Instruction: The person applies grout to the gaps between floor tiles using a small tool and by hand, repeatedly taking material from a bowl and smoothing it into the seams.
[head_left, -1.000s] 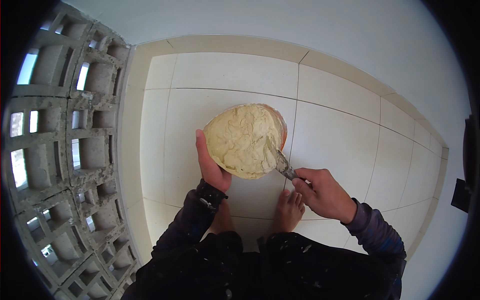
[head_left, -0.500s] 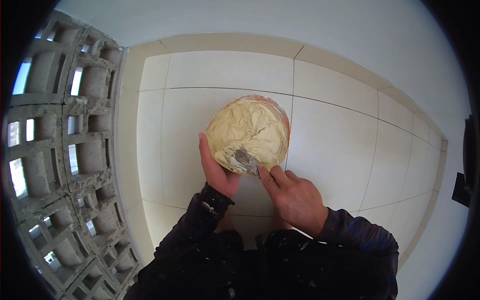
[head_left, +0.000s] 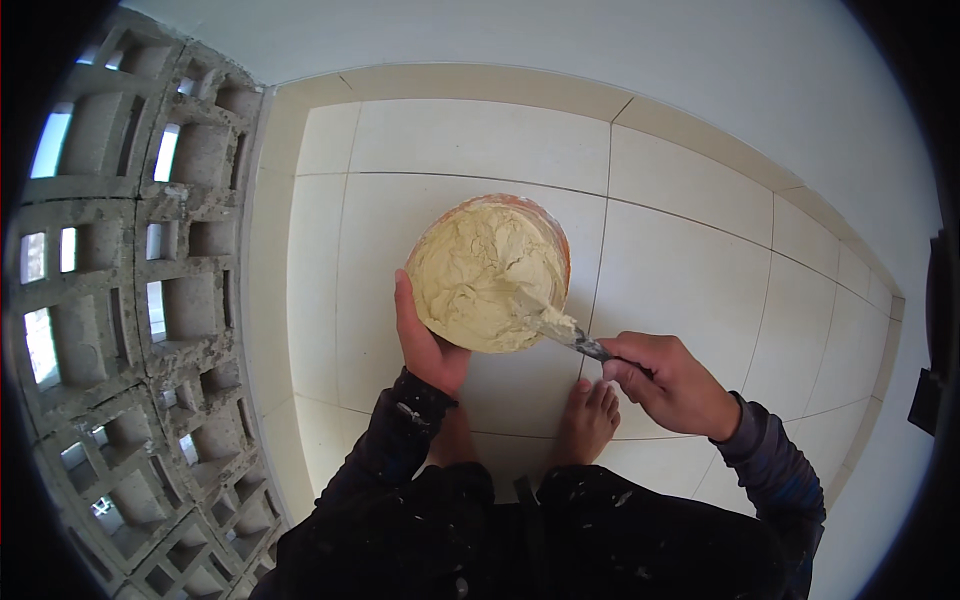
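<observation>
A round orange tub (head_left: 563, 232) is filled with thick cream-coloured paste (head_left: 480, 270), its surface ridged and swirled. My left hand (head_left: 428, 340) supports the tub from the lower left, with the thumb up along its side and the other fingers hidden underneath. In my right hand (head_left: 672, 382) is the dark handle of a putty knife (head_left: 590, 346), gripped to the right of the tub. The blade's end sits in the paste near the tub's lower right rim, and a lump of paste clings to it.
Cream floor tiles (head_left: 680, 270) lie below, with my bare feet (head_left: 586, 424) beneath the tub. A grey openwork block wall (head_left: 130, 250) stands on the left. A white wall (head_left: 560, 40) with a tile skirting (head_left: 480, 85) runs along the far side and right.
My right hand has moved right and drawn the putty knife toward the tub's lower right rim. The grey blade face is now mostly covered by paste. My left hand still supports the tub.
</observation>
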